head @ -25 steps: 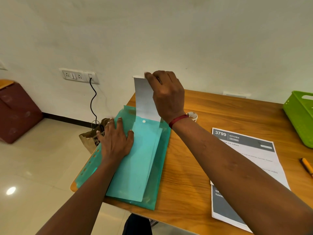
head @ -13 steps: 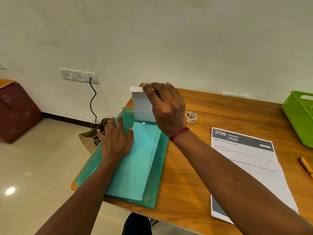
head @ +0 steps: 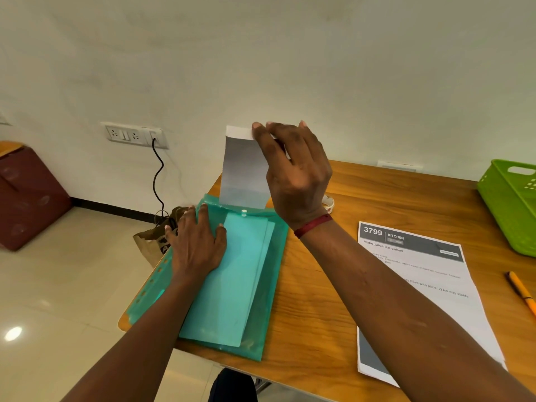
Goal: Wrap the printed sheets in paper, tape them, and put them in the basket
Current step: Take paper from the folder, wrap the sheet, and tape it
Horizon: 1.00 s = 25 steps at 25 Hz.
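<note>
Head view: left hand (head: 197, 245) lies flat, fingers straight, on the green folder (head: 261, 314); right hand (head: 295, 181) pinches the white paper (head: 243, 175) standing up from it. Printed sheet (head: 420, 274) lies on the counter (head: 313, 300) beside.

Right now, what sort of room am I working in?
Likely an office or study room: a wooden desk against a plain wall, a wall socket panel with a cable plugged in, and paperwork, a green plastic folder and a printed sheet, on the desk.
</note>
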Tool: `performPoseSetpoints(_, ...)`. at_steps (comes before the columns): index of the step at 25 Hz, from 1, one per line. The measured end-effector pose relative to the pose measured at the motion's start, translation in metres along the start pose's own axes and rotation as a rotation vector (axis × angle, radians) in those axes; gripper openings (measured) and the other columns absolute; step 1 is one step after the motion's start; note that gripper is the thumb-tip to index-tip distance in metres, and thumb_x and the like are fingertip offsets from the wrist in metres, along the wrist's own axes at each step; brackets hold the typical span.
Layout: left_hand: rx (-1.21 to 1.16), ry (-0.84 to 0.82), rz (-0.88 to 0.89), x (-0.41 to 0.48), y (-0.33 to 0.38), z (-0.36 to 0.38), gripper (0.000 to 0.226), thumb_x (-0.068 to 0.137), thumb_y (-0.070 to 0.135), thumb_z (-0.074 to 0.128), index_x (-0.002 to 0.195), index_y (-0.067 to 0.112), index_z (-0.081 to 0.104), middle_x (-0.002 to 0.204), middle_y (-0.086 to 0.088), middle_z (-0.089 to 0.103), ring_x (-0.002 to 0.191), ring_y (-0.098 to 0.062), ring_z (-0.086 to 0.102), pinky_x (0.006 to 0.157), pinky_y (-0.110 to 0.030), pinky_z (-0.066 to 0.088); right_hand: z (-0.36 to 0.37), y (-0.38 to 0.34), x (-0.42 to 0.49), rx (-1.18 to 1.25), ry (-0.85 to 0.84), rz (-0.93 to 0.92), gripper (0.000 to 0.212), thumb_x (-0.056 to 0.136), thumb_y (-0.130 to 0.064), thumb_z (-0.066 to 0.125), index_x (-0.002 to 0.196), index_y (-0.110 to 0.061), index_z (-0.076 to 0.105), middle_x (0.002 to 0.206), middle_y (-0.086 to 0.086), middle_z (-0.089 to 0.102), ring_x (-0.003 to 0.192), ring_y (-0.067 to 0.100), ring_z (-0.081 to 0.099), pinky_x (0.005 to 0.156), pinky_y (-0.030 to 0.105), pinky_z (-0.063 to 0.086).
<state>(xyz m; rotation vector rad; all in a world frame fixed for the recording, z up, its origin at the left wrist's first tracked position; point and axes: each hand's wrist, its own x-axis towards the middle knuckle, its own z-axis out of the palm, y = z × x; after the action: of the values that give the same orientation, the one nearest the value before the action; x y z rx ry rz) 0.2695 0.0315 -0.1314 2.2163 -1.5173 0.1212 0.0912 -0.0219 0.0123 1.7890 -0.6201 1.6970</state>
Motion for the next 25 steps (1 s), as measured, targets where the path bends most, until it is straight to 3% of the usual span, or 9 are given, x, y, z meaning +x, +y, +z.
performPoseSetpoints(3, -0.006, 0.003, 0.011, 0.000, -0.001, 0.001, 0.060, 0.094, 0.045, 0.042, 0.144, 0.014, 0.030, 0.148, -0.016, 0.039, 0.135, -0.034, 0.038, 0.110, -0.067, 0.023, -0.001, -0.002, -0.002, 0.021, -0.008, 0.041, 0.020, 0.094, 0.000, 0.061, 0.108, -0.004, 0.074, 0.093, 0.015, 0.073, 0.087, 0.028, 0.070, 0.082, 0.044, 0.057)
performPoseSetpoints(8, -0.085, 0.106, 0.041, -0.002, 0.002, -0.004, 0.070, 0.086, 0.042, 0.046, 0.144, 0.007, 0.027, 0.143, -0.018, 0.042, 0.129, -0.035, 0.042, 0.110, -0.061, 0.029, -0.002, 0.001, -0.010, 0.090, -0.023, 0.282, 0.025, 0.086, 0.006, 0.068, 0.109, -0.004, 0.074, 0.091, 0.013, 0.072, 0.080, 0.024, 0.067, 0.065, 0.029, 0.055)
performPoseSetpoints(13, -0.204, 0.211, 0.081, -0.010, 0.003, -0.010, 0.079, 0.084, 0.039, 0.053, 0.146, -0.002, 0.026, 0.143, -0.025, 0.038, 0.130, -0.040, 0.039, 0.106, -0.054, 0.038, -0.010, 0.018, -0.032, 0.247, 0.017, 0.813, 0.017, 0.089, -0.006, 0.067, 0.105, -0.006, 0.074, 0.094, 0.006, 0.074, 0.085, 0.009, 0.066, 0.074, 0.020, 0.053)
performPoseSetpoints(15, -0.179, 0.215, 0.122, -0.009, 0.003, -0.011, 0.079, 0.084, 0.040, 0.053, 0.146, -0.001, 0.027, 0.145, -0.025, 0.036, 0.132, -0.039, 0.037, 0.108, -0.054, 0.036, -0.017, 0.022, -0.047, 0.265, -0.023, 1.035, 0.018, 0.090, -0.010, 0.067, 0.105, -0.008, 0.074, 0.099, 0.003, 0.074, 0.089, 0.006, 0.065, 0.079, 0.025, 0.056)
performPoseSetpoints(20, -0.065, 0.172, 0.191, -0.009, 0.003, -0.012, 0.072, 0.085, 0.041, 0.052, 0.146, 0.009, 0.032, 0.152, -0.020, 0.032, 0.137, -0.037, 0.033, 0.112, -0.057, 0.028, -0.038, 0.030, -0.089, 0.307, -0.094, 1.546, 0.021, 0.091, -0.014, 0.067, 0.111, -0.011, 0.072, 0.107, 0.001, 0.071, 0.099, 0.017, 0.066, 0.086, 0.040, 0.058)
performPoseSetpoints(25, 0.054, 0.133, 0.264, -0.008, 0.004, -0.017, 0.067, 0.081, 0.040, 0.051, 0.141, 0.010, 0.041, 0.152, -0.019, 0.034, 0.138, -0.037, 0.033, 0.111, -0.062, 0.024, -0.055, 0.037, -0.113, 0.335, -0.046, 1.798, 0.016, 0.089, -0.011, 0.070, 0.104, -0.017, 0.070, 0.105, 0.003, 0.071, 0.098, 0.018, 0.065, 0.086, 0.033, 0.057)
